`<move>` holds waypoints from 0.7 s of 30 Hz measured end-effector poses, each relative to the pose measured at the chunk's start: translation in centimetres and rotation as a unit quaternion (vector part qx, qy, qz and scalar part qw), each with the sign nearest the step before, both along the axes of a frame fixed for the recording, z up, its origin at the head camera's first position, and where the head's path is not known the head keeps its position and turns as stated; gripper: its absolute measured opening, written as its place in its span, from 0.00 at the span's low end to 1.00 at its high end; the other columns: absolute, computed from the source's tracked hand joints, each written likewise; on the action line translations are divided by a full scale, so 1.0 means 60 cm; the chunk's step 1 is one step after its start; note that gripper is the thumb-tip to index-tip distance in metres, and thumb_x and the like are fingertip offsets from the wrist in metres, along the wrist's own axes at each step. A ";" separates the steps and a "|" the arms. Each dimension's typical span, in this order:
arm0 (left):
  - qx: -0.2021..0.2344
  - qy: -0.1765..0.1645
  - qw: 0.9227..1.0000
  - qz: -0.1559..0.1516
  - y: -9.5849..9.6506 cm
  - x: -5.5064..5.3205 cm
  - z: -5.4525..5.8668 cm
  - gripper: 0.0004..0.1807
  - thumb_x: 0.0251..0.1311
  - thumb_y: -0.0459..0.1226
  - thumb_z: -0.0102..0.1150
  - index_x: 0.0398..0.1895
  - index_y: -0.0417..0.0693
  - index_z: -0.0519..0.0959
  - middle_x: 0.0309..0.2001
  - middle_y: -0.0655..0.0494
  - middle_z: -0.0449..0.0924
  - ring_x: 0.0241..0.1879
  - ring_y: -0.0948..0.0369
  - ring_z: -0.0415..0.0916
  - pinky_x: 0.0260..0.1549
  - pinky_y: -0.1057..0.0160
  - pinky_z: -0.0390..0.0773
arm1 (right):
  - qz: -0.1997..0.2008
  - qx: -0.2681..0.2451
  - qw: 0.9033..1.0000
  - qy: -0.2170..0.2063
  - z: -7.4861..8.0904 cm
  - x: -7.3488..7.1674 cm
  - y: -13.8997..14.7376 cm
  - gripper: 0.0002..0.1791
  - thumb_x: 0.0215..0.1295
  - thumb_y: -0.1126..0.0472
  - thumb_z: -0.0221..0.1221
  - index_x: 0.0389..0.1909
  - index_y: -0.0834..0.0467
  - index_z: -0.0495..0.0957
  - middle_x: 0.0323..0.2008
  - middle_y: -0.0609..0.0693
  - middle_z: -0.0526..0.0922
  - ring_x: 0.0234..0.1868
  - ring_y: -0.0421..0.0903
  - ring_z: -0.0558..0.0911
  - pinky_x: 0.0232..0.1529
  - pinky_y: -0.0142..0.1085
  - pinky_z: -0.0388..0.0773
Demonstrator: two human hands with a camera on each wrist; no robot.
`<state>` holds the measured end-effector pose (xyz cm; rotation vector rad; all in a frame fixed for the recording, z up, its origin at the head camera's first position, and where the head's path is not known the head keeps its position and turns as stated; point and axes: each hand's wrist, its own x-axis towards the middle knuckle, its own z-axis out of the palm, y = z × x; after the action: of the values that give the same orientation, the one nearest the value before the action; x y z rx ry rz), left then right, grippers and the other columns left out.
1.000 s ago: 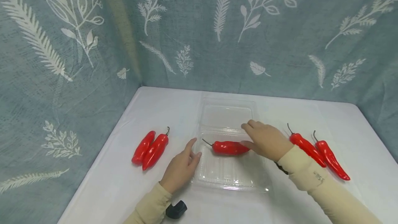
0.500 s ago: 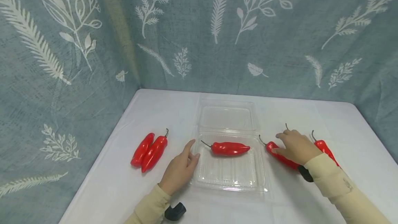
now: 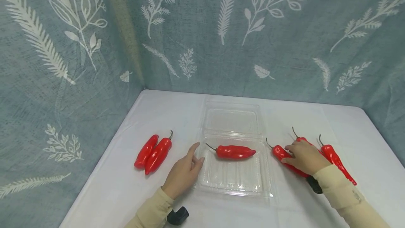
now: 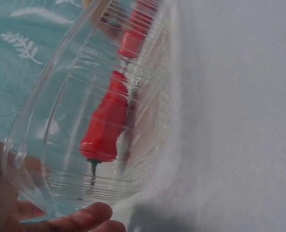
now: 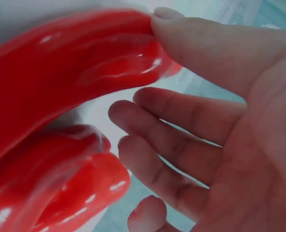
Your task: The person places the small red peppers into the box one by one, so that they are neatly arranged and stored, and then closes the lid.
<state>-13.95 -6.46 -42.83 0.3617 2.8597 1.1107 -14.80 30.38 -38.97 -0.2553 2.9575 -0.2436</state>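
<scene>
My right hand is over the nearest red chili pepper on the right. In the right wrist view, the thumb touches that pepper's upper side near its end. The loosely bent fingers lie below it, with a gap beside a second chili pepper. My left hand rests with relaxed fingers at the left edge of a clear plastic clamshell container. One chili pepper lies crosswise inside the container, its stem towards the left.
The container's lid lies folded back behind its base. Two chili peppers lie side by side at the left. Another chili pepper lies at the far right. A leaf-patterned curtain borders the white table.
My right hand has left the chili pepper in the container and moved right to the loose chili peppers, uncovering the nearest one. The left hand has stayed in place.
</scene>
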 end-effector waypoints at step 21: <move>-0.002 -0.006 1.000 0.001 0.000 0.003 0.002 0.31 0.65 0.44 0.54 0.70 0.48 0.60 0.24 0.63 0.73 0.16 0.67 0.65 0.18 0.69 0.69 | -0.036 0.011 0.999 0.015 -0.022 0.014 -0.027 0.30 0.45 0.54 0.74 0.47 0.66 0.78 0.34 0.56 0.82 0.35 0.50 0.79 0.41 0.51 0.79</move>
<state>-13.77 -6.47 -42.72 0.3506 2.8512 1.1045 -13.99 28.77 -40.26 -0.1499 2.9999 -0.2181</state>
